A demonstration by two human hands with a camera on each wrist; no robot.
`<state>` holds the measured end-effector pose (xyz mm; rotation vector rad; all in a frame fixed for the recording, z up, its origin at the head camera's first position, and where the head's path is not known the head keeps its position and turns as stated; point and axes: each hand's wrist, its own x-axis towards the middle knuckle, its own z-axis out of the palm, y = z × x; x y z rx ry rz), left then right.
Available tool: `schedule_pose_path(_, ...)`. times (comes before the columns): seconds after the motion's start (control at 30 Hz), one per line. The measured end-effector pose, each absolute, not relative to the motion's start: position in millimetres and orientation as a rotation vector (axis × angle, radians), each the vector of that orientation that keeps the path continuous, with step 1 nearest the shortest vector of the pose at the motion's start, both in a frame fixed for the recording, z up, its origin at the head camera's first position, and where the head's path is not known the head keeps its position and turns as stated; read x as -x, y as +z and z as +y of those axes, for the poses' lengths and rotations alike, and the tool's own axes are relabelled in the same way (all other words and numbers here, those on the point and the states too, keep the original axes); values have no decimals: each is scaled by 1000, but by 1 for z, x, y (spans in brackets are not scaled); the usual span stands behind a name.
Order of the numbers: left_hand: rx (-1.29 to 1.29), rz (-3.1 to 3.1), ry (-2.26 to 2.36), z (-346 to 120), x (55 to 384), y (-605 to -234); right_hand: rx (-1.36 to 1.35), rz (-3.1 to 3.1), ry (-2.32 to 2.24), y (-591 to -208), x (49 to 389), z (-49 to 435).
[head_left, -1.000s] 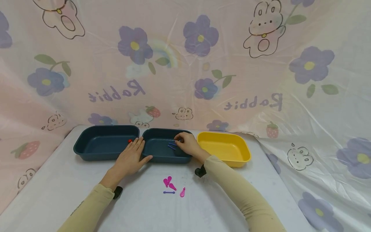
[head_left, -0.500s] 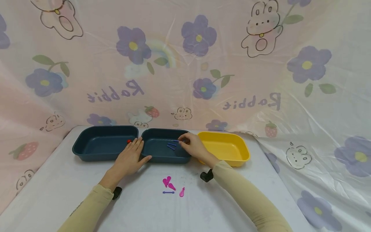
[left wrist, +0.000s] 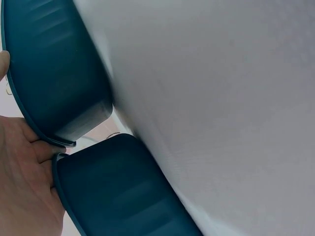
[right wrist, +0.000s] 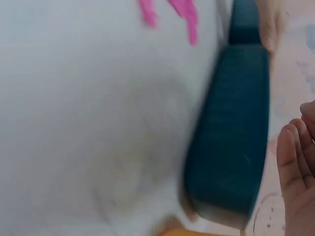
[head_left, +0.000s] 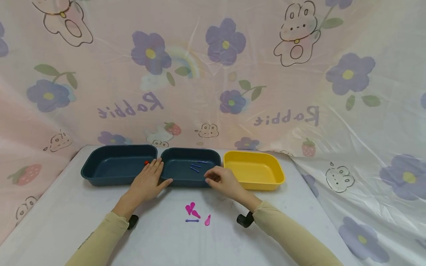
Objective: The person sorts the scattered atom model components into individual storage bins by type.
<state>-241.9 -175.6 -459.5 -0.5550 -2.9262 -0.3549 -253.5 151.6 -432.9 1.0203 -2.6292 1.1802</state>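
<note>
My left hand [head_left: 146,183] lies with straight fingers across the neighbouring rims of the left dark blue bin [head_left: 110,181] and the middle dark blue bin [head_left: 183,183]. In the left wrist view its fingers touch both rims. My right hand [head_left: 227,181] hovers by the middle bin's front right corner, fingers loosely bent and nothing between them. Inside the middle bin are three thin purple sticks [head_left: 194,169]. A small red piece [head_left: 146,162] shows in the left bin beside my left fingers. On the table lie several pink drop-shaped pieces [head_left: 196,214] and one purple stick [head_left: 192,220].
A yellow bin [head_left: 259,185] stands right of the middle one, completing a row along the back of the white table [head_left: 166,244]. Behind hangs a printed curtain [head_left: 186,103]. Black wrist cameras sit under both forearms, the right one [head_left: 245,220] above the tabletop.
My right hand has let go of a purple stick in the middle bin and drawn back toward me, over the front right rim. My left hand stays on the rims.
</note>
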Motion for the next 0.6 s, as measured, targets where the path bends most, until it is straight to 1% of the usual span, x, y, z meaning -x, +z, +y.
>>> schedule_pose_path(0.33, 558, -2910, -345, -177, 243, -462, -1249, -2681, 1084, -449, 221, 146)
schedule_pose_path(0.6, 561, -2921, -352, -177, 243, -461, -1382, -2783, 1037, -456, 209, 140)
